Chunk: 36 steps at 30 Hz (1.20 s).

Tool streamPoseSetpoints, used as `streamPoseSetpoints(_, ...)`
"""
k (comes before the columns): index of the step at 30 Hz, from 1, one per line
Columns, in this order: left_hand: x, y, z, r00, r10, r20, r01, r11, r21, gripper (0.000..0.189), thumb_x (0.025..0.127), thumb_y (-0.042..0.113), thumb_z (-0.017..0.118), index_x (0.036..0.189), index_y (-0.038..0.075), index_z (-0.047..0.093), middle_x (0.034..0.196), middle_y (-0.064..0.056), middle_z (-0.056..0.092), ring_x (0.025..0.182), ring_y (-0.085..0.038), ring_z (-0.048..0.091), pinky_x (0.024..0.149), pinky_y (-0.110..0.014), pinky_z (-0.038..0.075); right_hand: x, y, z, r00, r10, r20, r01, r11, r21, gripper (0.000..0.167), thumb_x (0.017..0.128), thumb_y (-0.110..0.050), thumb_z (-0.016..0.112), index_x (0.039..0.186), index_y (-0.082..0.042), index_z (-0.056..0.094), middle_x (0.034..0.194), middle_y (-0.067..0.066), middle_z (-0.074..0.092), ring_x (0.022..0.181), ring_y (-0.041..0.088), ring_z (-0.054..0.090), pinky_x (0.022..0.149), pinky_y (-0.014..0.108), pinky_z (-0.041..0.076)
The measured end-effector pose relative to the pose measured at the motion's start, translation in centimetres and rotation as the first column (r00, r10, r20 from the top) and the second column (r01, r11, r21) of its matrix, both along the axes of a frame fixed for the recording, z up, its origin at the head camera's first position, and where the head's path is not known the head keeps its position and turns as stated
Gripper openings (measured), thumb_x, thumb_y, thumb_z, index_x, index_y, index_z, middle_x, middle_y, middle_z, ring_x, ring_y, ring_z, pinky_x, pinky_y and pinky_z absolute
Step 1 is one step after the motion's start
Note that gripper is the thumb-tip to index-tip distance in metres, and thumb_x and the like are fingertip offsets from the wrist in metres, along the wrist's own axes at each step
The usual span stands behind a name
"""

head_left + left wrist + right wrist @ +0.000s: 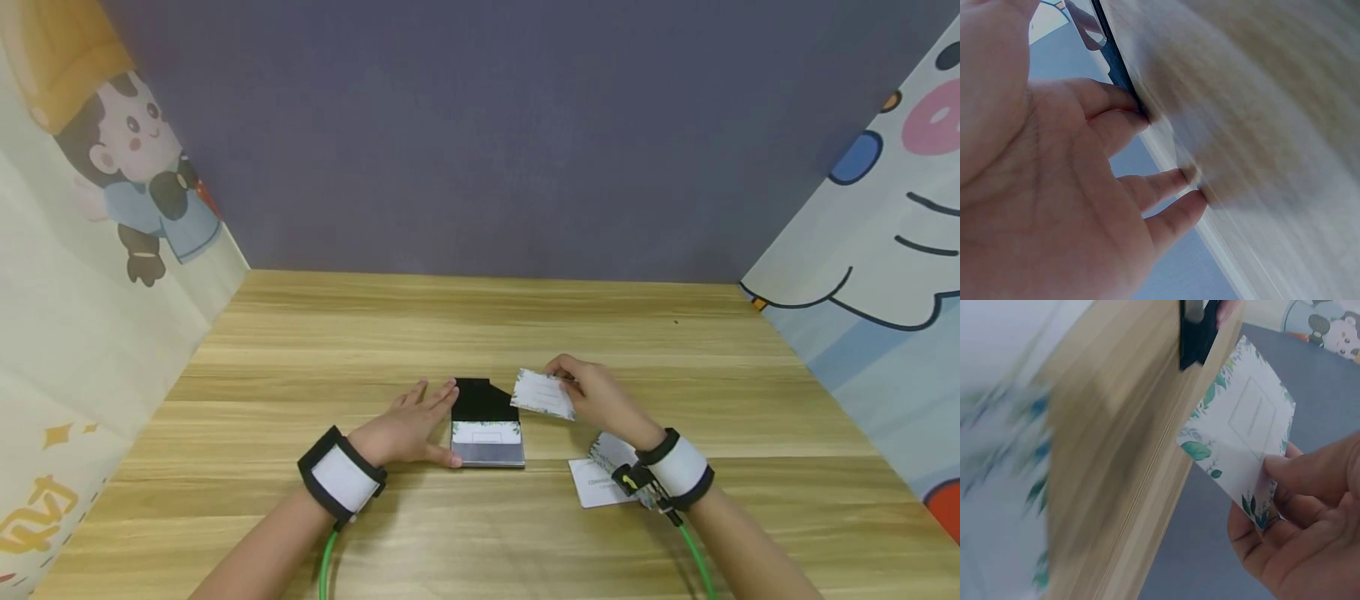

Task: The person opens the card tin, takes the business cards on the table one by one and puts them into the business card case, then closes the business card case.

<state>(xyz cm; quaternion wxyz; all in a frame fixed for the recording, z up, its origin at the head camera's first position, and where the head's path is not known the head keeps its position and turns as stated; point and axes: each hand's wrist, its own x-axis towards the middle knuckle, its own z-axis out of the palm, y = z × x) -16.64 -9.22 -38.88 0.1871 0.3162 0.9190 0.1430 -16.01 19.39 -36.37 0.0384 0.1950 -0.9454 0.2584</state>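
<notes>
A card case [487,454] with a silver front and a black lid folded back lies on the table; a leaf-printed card [486,432] shows inside it. My left hand [415,423] is spread flat at the case's left side, fingertips at its edge and thumb by the lower left corner. In the left wrist view the fingers [1113,100] reach the dark edge of the case. My right hand [600,400] pinches a white card [542,394] with green leaf borders between thumb and fingers, held to the right of the open lid. The right wrist view shows this card [1250,415] tilted.
On the table under my right wrist lie more cards, a white one with print [596,485] and a leaf-edged one [611,450] overlapping it. A grey-blue panel [480,142] stands behind the table [337,333]. Cartoon-printed sheets flank both sides.
</notes>
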Motion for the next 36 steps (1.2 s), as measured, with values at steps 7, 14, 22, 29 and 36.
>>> streamPoseSetpoints(7, -0.1, 0.0, -0.2, 1.000, 0.002, -0.001, -0.002, 1.000, -0.007, 0.098, 0.074, 0.057, 0.063, 0.147, 0.009, 0.017, 0.155, -0.004, 0.006, 0.138, -0.044, 0.003, 0.111, -0.057, 0.010, -0.8, -2.6, -0.3, 0.996, 0.087, -0.028, -0.088, 0.995, -0.046, 0.024, 0.087, 0.008, 0.050, 0.103, -0.005, 0.059, 0.097, 0.009, 0.065, 0.082, 0.015, 0.060, 0.065, 0.026, 0.050)
streamPoseSetpoints(14, 0.0, 0.1, 0.0, 1.000, 0.003, -0.002, -0.003, 1.000, -0.003, 0.098, 0.074, 0.057, 0.063, 0.146, 0.008, 0.018, 0.155, -0.005, 0.008, 0.138, -0.044, 0.003, 0.111, -0.057, 0.011, -1.0, -4.5, -0.8, 0.992, 0.114, -0.047, -0.117, 0.990, -0.078, 0.024, 0.085, 0.009, 0.051, 0.102, -0.005, 0.061, 0.099, 0.009, 0.067, 0.084, 0.014, 0.061, 0.066, 0.024, 0.050)
streamPoseSetpoints(22, 0.0, 0.0, 0.1, 1.000, 0.009, 0.002, -0.009, 1.000, 0.003, 0.098, 0.074, 0.056, 0.064, 0.146, 0.008, 0.018, 0.154, -0.006, 0.009, 0.138, -0.044, 0.004, 0.111, -0.056, 0.011, -1.1, -5.6, -1.6, 0.987, 0.149, -0.052, -0.154, 0.983, -0.096, 0.023, 0.086, 0.007, 0.050, 0.102, -0.006, 0.061, 0.099, 0.008, 0.067, 0.085, 0.014, 0.061, 0.070, 0.024, 0.051)
streamPoseSetpoints(29, 0.0, 0.1, 0.1, 1.000, 0.007, 0.007, -0.007, 1.000, 0.021, 0.098, 0.075, 0.055, 0.064, 0.146, 0.005, 0.019, 0.154, -0.009, 0.011, 0.138, -0.045, 0.005, 0.111, -0.057, 0.012, -1.2, -6.1, -2.1, 0.986, 0.162, -0.039, -0.165, 0.981, -0.103, 0.024, 0.086, 0.009, 0.049, 0.101, -0.005, 0.061, 0.099, 0.008, 0.067, 0.087, 0.014, 0.061, 0.072, 0.024, 0.051)
streamPoseSetpoints(36, 0.0, 0.1, 0.0, 1.000, 0.011, 0.012, -0.011, 1.000, 0.004, 0.097, 0.075, 0.056, 0.063, 0.146, 0.006, 0.019, 0.154, -0.006, 0.008, 0.138, -0.043, 0.004, 0.112, -0.055, 0.011, -1.1, -6.3, -2.3, 0.986, 0.165, -0.005, -0.165, 0.982, -0.089, 0.024, 0.086, 0.010, 0.049, 0.101, -0.004, 0.062, 0.102, 0.010, 0.067, 0.093, 0.017, 0.062, 0.076, 0.027, 0.052)
